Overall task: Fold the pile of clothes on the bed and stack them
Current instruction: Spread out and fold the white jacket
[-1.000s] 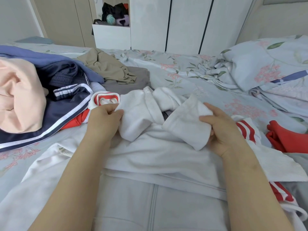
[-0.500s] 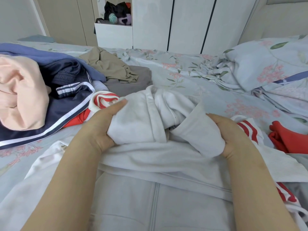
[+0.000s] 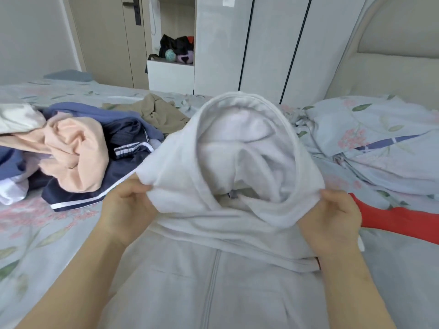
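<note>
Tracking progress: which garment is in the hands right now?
The white hoodie, gripped by left hand and right hand; the peach garment, navy garment and red garment lie unheld.

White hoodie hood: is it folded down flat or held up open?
Held up open. The left hand and right hand grip the sides of the hood; its rim gapes toward the camera.

The zip hoodie [image 3: 237, 269] lies on the bed [image 3: 35, 233] directly before you. Its hood is held up between your left hand [image 3: 128, 210] and right hand [image 3: 332, 222], each gripping one side. Left of the hoodie: the pile of clothes [image 3: 78, 157], just beside it. Behind the hoodie: a crumpled garment [image 3: 161, 115], then the wardrobe [image 3: 273, 43]. Right of the hoodie: a loose garment [image 3: 403, 222] beside your right hand, with the bunched duvet [image 3: 380, 143] beyond.
</note>
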